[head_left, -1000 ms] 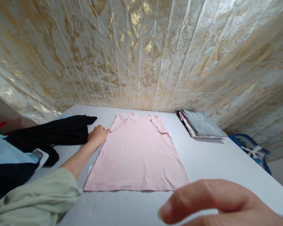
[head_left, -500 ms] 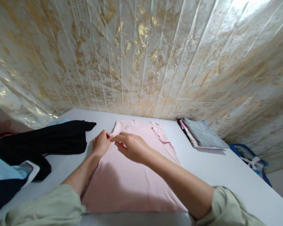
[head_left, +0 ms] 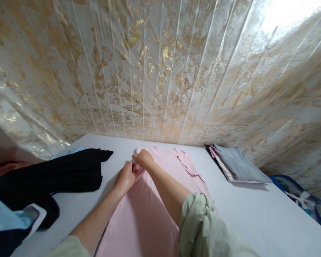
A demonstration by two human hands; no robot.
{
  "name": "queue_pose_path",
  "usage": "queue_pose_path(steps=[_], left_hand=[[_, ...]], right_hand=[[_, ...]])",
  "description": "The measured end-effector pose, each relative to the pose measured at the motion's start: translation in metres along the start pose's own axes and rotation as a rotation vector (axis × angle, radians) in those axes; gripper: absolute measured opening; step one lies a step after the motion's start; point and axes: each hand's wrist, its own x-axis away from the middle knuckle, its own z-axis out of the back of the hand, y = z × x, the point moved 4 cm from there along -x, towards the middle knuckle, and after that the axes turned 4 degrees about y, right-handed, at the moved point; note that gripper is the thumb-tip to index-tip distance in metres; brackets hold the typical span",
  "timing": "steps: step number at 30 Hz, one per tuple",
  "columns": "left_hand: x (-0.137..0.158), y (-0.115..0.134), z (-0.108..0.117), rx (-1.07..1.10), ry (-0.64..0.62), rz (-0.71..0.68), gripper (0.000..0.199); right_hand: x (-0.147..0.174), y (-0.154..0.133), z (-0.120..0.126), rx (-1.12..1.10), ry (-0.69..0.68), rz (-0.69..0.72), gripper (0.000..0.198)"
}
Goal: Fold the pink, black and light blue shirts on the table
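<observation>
A pink T-shirt point(head_left: 149, 214) lies spread on the white table, its neck end away from me. At its upper left edge, my left hand point(head_left: 125, 176) is closed, with bunched pink fabric at its fingertips. Just beyond it, my right hand point(head_left: 144, 159) reaches across the shirt and pinches the same edge near the left sleeve; its fingertips are partly hidden. On the shirt's right side, the other sleeve is folded inward over the body.
On the white table point(head_left: 256, 214), black clothing point(head_left: 69, 171) and light blue clothing point(head_left: 5, 214) lie at the left. A folded stack topped with a grey garment point(head_left: 238, 162) sits at the right back. A blue-edged bag point(head_left: 302, 196) is beyond the right edge. A patterned curtain point(head_left: 160, 71) hangs behind.
My right hand has moved from above the shirt to its upper left edge, and its fingers have closed there. My left hand has slid farther up that edge. The view has tilted slightly upward.
</observation>
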Motion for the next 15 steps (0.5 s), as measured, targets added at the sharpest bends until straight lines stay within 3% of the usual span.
queue_pose_path(steps=[2, 7, 11, 15], left_hand=[[0.001, 0.004, -0.002, 0.059, 0.011, -0.064, 0.008], [0.005, 0.019, -0.005, 0.122, 0.006, -0.156, 0.017], [0.014, 0.036, -0.002, 0.072, 0.001, -0.233, 0.022], [0.032, 0.051, -0.005, 0.057, -0.082, -0.302, 0.029]], right_hand=[[-0.003, -0.001, -0.002, 0.029, 0.014, -0.068, 0.052], [-0.016, 0.012, 0.000, -0.004, 0.053, -0.085, 0.023], [-0.023, 0.044, 0.012, -0.071, 0.121, -0.064, 0.017], [-0.021, 0.078, 0.023, -0.097, 0.175, -0.085, 0.015]])
